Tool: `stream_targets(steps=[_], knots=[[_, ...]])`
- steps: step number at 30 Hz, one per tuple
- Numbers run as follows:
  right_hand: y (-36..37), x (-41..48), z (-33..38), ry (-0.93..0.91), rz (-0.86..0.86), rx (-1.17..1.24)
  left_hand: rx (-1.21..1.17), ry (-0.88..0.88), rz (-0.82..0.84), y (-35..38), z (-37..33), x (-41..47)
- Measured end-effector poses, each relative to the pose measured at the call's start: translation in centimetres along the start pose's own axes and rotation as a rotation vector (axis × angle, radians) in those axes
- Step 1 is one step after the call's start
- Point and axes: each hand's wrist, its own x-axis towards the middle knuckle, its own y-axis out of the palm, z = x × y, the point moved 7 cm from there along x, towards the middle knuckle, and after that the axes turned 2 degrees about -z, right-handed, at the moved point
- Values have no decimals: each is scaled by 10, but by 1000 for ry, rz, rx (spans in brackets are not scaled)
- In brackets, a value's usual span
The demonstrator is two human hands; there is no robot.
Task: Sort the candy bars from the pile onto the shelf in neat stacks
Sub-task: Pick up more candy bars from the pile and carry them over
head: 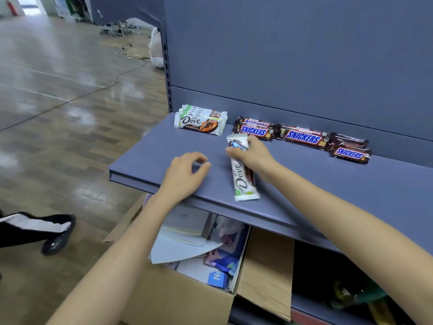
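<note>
A Dove bar [243, 174] is gripped near its far end by the right hand [255, 156], its near end pointed at six o'clock over the shelf [152, 156]. The left hand [185, 174] is loosely curled and empty, rested at the shelf's front edge. For a neat result, the bar should be turned crosswise and laid squarely on the Dove stack [201, 120], at eleven o'clock from the grip, with edges matched before release. Snickers stacks [302, 137], ranged from one to three o'clock along the back, should be left undisturbed. Below the shelf, an open box [187, 301] is seen, filled with papers and a blue packet; the rest cannot be made out.
</note>
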Motion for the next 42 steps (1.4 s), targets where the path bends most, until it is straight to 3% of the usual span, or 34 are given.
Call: stream_targets(steps=[2,8,12,16,23,27,32,42], knots=[[4,2,-2,39,-46,202,-13,9,57,9,-9,-10],[16,-4,5,41,-53,499,-105,-125,138,17,-10,-16],[24,-8,6,48,25,540,-107,-135,130,6,-5,-12],[15,-9,1,45,13,389,-75,-113,64,-15,3,1],[25,-14,8,-173,185,-78,-89,-96,-64,-34,8,21],[26,-14,11,-251,195,-252,-106,-95,-134,-31,17,25],[30,-8,14,-261,203,-304,40,-161,-207,-25,32,24],[34,31,20,-260,-21,-199,180,-194,-277,-23,34,22]])
